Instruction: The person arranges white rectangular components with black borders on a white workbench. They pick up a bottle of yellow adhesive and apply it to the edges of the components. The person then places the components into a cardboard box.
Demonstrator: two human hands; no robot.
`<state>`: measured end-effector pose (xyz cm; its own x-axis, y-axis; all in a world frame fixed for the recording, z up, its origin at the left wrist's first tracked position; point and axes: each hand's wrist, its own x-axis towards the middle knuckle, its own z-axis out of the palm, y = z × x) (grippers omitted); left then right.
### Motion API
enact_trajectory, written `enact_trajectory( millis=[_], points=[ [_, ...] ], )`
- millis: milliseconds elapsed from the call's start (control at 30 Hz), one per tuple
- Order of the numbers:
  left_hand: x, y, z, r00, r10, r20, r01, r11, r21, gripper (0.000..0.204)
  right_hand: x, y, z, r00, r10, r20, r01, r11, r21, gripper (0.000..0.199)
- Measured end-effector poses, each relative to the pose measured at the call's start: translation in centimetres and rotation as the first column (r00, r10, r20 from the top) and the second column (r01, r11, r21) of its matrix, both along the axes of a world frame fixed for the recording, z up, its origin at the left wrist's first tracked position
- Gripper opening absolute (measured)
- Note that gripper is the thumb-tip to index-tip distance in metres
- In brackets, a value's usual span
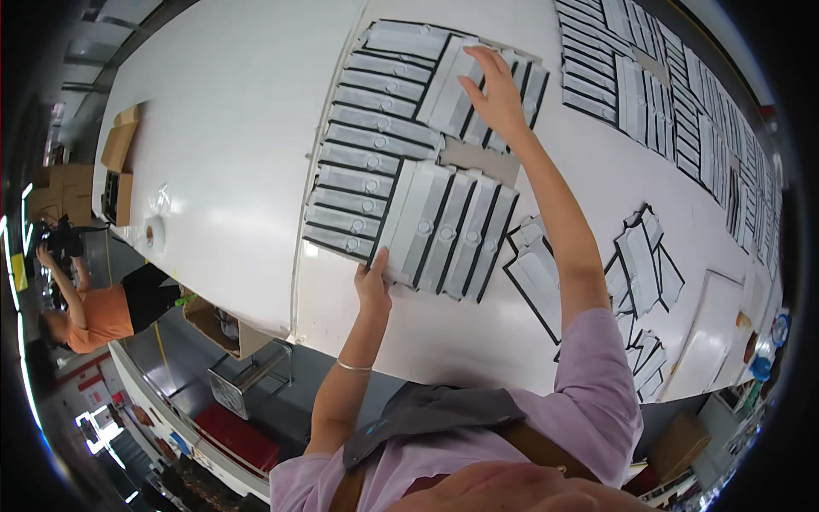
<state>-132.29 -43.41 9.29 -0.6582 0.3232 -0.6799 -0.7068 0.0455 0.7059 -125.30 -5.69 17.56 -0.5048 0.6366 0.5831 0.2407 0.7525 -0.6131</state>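
Note:
A block of flat white panels with black edge strips (378,136) lies on the white table, some set in a stacked column and others turned crosswise. My left hand (374,283) touches the near corner of the crosswise group (448,230), a finger stretched up along its left edge and the thumb apart. Over the far group of panels (450,90) is my right hand (497,98), its fingers spread and thumb apart, with nothing seen between them. A bare brownish-grey patch (482,160) shows between the two crosswise groups. Each panel bears a small round clear mark.
Loose panels (636,260) lie scattered beside my right arm. More panel blocks (618,77) cover the table's far right. A tape roll (153,234) and an open cardboard box (119,162) are at left. Beyond the table stands a person in orange (102,311), near a metal stool (247,375).

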Motion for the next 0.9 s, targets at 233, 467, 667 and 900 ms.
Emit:
enact_trajectory(
  millis=[233,467,667,900],
  points=[
    [-2.4,18.3,3.4,0.998,0.059,-0.014,-0.06,0.997,-0.057,0.029,13.2,-11.5,1.3,0.982,-0.185,-0.034,0.15,0.878,-0.455,0.024],
    [-3.9,29.4,1.7,0.973,0.229,-0.027,-0.228,0.973,0.041,0.028,16.7,-19.8,0.3,0.955,-0.271,0.12,0.283,0.712,-0.642,0.022],
    [-4.3,35.2,1.1,0.947,0.318,-0.047,-0.308,0.939,0.151,0.024,16.7,-17.5,0.1,0.95,-0.306,0.059,0.259,0.673,-0.693,0.023],
    [-4.4,40.8,0.9,0.959,0.267,-0.096,-0.251,0.956,0.154,0.03,16.6,-19.1,0.5,0.94,-0.333,0.072,0.283,0.642,-0.712,0.021]
  ],
)
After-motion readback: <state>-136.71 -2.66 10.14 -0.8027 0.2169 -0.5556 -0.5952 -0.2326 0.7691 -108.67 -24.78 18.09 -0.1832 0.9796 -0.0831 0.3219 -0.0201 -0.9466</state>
